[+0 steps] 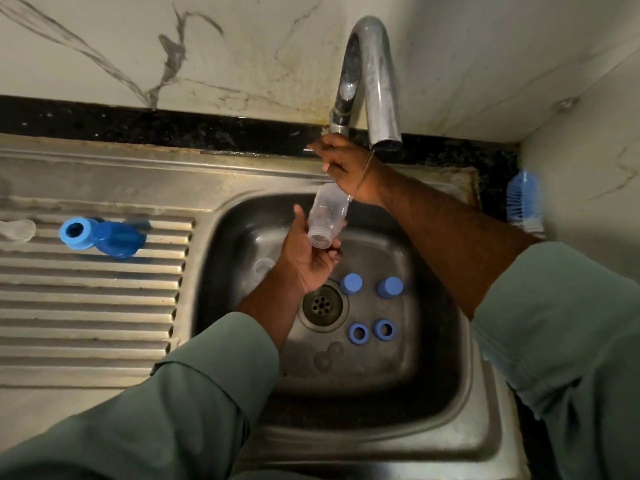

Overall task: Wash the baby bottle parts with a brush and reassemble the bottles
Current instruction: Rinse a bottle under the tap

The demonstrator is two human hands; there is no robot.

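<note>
My left hand grips a clear baby bottle by its threaded neck, holding it tilted over the sink basin. A thin stream of water runs from the tap spout onto the bottle's base. My right hand is curled round the tap's handle below the faucet. Two blue caps and two blue collar rings lie in the basin near the drain. A clear nipple lies in the basin left of my wrist, and two more sit near the front. A blue brush lies on the counter at right.
On the ribbed drainboard at left lie a blue ring, a blue cap and a clear part at the far left edge. A marble wall stands behind the sink.
</note>
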